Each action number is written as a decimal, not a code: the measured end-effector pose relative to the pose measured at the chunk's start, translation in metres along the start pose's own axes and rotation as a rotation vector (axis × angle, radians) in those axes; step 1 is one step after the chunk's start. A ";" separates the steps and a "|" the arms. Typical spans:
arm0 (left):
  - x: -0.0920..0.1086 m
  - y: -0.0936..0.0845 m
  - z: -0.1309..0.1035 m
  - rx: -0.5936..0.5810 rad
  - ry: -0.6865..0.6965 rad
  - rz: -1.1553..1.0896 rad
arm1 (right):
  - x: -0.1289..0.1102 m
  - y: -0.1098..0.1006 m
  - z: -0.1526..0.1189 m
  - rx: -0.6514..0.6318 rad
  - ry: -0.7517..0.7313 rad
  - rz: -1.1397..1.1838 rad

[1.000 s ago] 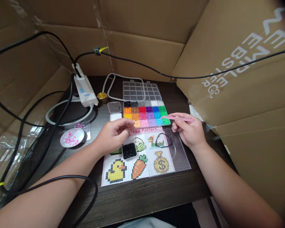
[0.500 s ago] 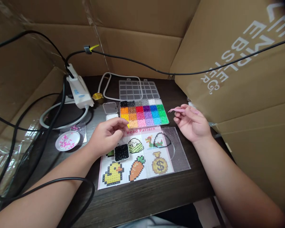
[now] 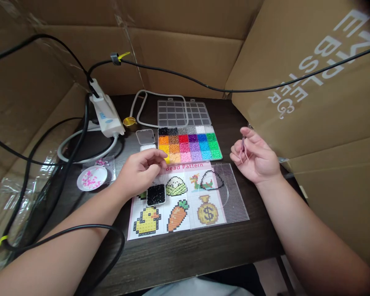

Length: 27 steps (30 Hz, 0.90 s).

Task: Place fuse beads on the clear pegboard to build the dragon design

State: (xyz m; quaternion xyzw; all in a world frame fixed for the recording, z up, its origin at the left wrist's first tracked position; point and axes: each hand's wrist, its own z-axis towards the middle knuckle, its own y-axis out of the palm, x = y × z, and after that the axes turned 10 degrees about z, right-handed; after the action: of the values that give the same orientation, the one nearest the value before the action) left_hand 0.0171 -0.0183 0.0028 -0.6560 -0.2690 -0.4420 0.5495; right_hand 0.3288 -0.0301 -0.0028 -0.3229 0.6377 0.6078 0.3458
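My right hand (image 3: pixel 255 156) holds pink tweezers (image 3: pixel 243 150), tips pointing down, above the table to the right of the bead box (image 3: pixel 189 144). Near the top left of the pattern sheet (image 3: pixel 172 235), my left hand (image 3: pixel 142 170) has its fingers curled; whether anything is between them is hidden. Just below it, a small open box of black beads (image 3: pixel 156 195) rests on the sheet. A clear pegboard (image 3: pixel 237 197) overlaps the sheet's right side, with a closed outline of black beads (image 3: pixel 212 188) on it.
At the left stand a white dish of pink beads (image 3: pixel 91 178) and a white power strip (image 3: pixel 106 117). Black cables (image 3: pixel 111 227) cross above my left forearm. A gold round object (image 3: pixel 129 121) lies behind. Cardboard walls (image 3: pixel 185 49) surround the table.
My right hand has turned the tweezers from pointing left to pointing down. My left hand keeps nearly the same pose. The whole view has shifted slightly.
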 end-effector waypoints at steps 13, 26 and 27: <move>0.001 0.001 0.002 0.024 -0.099 -0.057 | 0.019 0.014 -0.012 -0.049 0.125 -0.113; 0.001 0.003 0.001 0.045 -0.104 -0.079 | 0.016 0.010 -0.012 -0.033 0.113 -0.174; 0.001 0.003 0.002 0.043 -0.104 -0.081 | 0.016 0.010 -0.012 -0.028 0.114 -0.169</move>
State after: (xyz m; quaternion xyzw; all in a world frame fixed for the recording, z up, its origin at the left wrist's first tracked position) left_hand 0.0206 -0.0177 0.0022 -0.6546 -0.3331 -0.4232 0.5305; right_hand 0.3114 -0.0416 -0.0104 -0.4144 0.6183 0.5660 0.3544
